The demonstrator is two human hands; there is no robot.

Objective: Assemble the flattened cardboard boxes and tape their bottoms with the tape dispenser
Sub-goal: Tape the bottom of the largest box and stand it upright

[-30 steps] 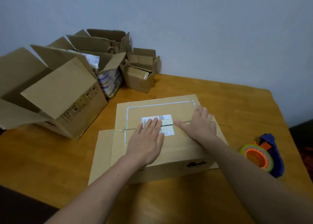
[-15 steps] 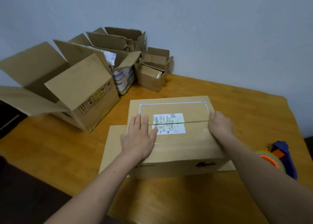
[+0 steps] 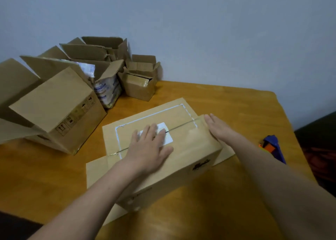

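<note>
Box (image 3: 190,149) flaps lie closed under flat, released left grip (image 3: 147,149) and right grip (image 3: 219,129).

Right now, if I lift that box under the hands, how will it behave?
Probably light: the box has lower flaps splayed on the table, so likely empty. Its top seam looks untaped under the left hand, so those flaps may spring up.

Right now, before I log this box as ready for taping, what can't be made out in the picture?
Head view only:
- Tape dispenser: the right forearm hides most of it; roll unseen.
- White label: left hand covers part, the rest is blurred; text unreadable.
- Flap seam: its middle lies under the left hand.
- Large open box: cut off by the left edge.
- Black print on the closed box: blurred.
</note>
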